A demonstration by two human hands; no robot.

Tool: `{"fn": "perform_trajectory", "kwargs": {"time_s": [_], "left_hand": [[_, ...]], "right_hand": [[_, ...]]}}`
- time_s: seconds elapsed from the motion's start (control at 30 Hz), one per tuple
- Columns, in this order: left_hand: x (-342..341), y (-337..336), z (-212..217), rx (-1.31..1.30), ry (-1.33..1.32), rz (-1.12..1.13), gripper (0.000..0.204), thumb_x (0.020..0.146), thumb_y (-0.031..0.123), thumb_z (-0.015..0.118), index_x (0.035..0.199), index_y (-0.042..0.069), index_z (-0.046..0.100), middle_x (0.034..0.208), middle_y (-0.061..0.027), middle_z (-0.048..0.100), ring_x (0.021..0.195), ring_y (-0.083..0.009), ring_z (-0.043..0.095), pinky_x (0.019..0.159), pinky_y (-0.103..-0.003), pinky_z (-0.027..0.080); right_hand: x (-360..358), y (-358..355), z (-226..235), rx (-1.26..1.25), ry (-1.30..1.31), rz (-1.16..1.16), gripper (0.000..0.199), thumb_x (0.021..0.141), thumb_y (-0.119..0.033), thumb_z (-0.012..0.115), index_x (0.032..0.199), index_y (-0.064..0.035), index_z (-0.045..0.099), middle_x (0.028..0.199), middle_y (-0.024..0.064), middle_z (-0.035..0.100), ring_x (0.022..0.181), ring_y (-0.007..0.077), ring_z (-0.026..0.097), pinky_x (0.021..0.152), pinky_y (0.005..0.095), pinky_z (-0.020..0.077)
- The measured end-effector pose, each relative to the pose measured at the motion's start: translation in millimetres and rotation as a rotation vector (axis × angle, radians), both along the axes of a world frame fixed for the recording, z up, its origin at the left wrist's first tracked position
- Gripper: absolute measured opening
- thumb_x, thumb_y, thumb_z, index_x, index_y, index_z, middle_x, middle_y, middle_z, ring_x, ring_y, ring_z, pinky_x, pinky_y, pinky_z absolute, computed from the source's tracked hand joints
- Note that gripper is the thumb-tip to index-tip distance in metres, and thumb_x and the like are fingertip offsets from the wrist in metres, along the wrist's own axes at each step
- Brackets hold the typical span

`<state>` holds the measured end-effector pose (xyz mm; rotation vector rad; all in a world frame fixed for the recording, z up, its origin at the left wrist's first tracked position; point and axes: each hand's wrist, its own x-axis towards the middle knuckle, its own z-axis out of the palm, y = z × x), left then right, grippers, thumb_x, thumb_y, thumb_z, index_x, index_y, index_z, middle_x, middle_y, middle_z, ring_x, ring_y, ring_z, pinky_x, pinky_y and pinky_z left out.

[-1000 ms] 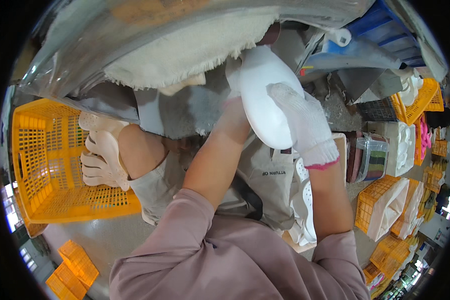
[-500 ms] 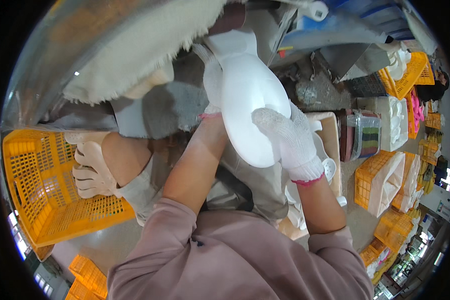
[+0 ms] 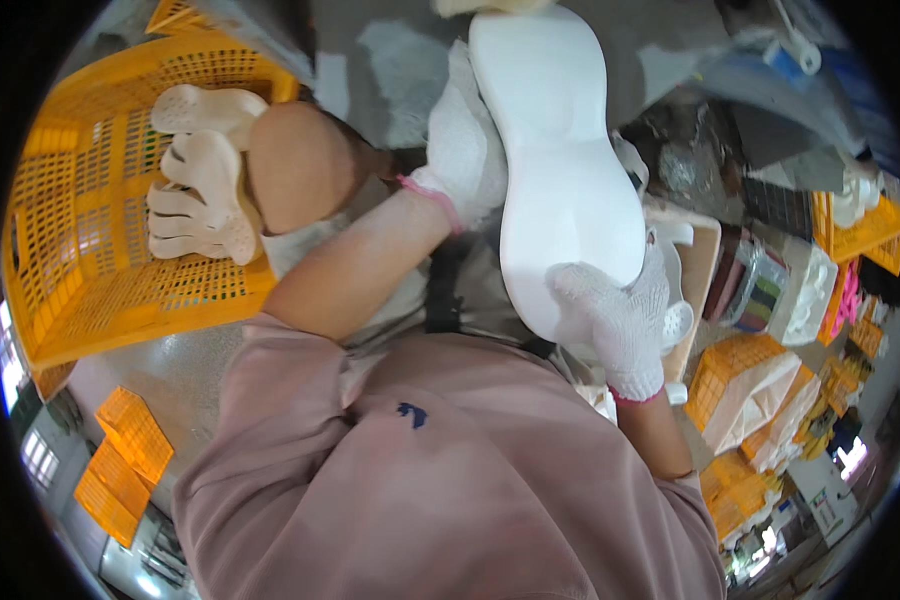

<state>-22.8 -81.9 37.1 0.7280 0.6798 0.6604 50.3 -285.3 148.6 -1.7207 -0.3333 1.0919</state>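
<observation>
A smooth white hourglass-shaped moulded piece (image 3: 560, 190), narrow at its waist, is held up in front of my body. My left hand (image 3: 465, 145), in a white knit glove, supports its left edge near the waist; most of those fingers are hidden behind it. At the near right end, my gloved right hand (image 3: 615, 320) grips the rim, its thumb laid on the upper face and its other fingers curled round the side. The far end of the piece lies against or just under a pale fuzzy edge (image 3: 490, 6) at the top of view.
To my left stands a yellow crate (image 3: 80, 200) holding several cream slotted pieces (image 3: 195, 185). A cream bin (image 3: 705, 250) with white parts is close on my right. Beyond it are a clear tub (image 3: 760, 290) and more yellow crates (image 3: 735, 385). Grey sheeting (image 3: 390, 80) hangs ahead.
My view has shifted, and the large fuzzy pad at the upper left has mostly left it. The white piece now shows nearly full length, with my left hand more visible along its edge.
</observation>
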Motion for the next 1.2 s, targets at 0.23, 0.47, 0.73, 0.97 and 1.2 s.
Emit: {"fn": "perform_trajectory", "kwargs": {"time_s": [0.23,0.47,0.73,0.97,1.2], "left_hand": [[-23.8,60.0,37.3,-0.477,-0.378,0.182,0.060,0.109,0.056,0.049,0.139,0.006,0.062,0.133,-0.0108,0.069,0.121,-0.0275,0.064,0.111,-0.041,0.049],[-242.3,114.9,38.5,0.855,0.682,0.295,0.039,0.102,0.036,0.066,0.123,0.003,0.068,0.112,-0.0165,0.073,0.097,-0.0292,0.071,0.086,-0.037,0.057],[-392.9,187.5,-148.8,0.322,1.680,0.586,0.061,0.084,0.035,0.080,0.132,0.000,0.065,0.122,-0.0259,0.072,0.114,-0.0391,0.071,0.102,-0.044,0.055],[-406.4,163.2,11.4,0.625,1.365,0.416,0.048,0.086,0.032,0.078,0.119,-0.001,0.066,0.111,-0.0247,0.070,0.108,-0.0392,0.069,0.096,-0.044,0.054],[-180.6,30.4,125.2,1.412,0.649,-0.090,0.039,0.089,0.033,0.076,0.109,0.002,0.064,0.101,-0.0211,0.068,0.099,-0.0373,0.069,0.087,-0.044,0.055]], "right_hand": [[8.5,87.2,-10.3,-0.120,-0.784,0.257,0.062,0.085,-0.022,0.087,0.136,0.0027,0.064,0.124,0.0172,0.072,0.117,0.0281,0.068,0.104,0.0416,0.0524],[41.3,-140.2,-76.0,-0.695,-1.059,0.139,0.059,0.089,-0.027,0.081,0.136,0.0041,0.065,0.130,0.0218,0.069,0.122,0.0339,0.065,0.107,0.0437,0.0495],[55.1,-214.6,-63.0,-0.990,-1.081,0.086,0.057,0.093,-0.033,0.075,0.135,0.0057,0.066,0.136,0.0271,0.067,0.128,0.0406,0.062,0.111,0.0460,0.0463],[37.8,-11.6,-41.0,-0.208,-1.163,0.327,0.049,0.100,-0.023,0.071,0.137,0.0081,0.063,0.148,0.0202,0.061,0.131,0.0307,0.061,0.110,0.0402,0.0501],[-13.4,54.3,30.0,0.105,-0.298,0.562,0.054,0.100,-0.020,0.064,0.145,0.0088,0.058,0.131,0.0150,0.070,0.120,0.0220,0.065,0.106,0.0360,0.0504]]}}
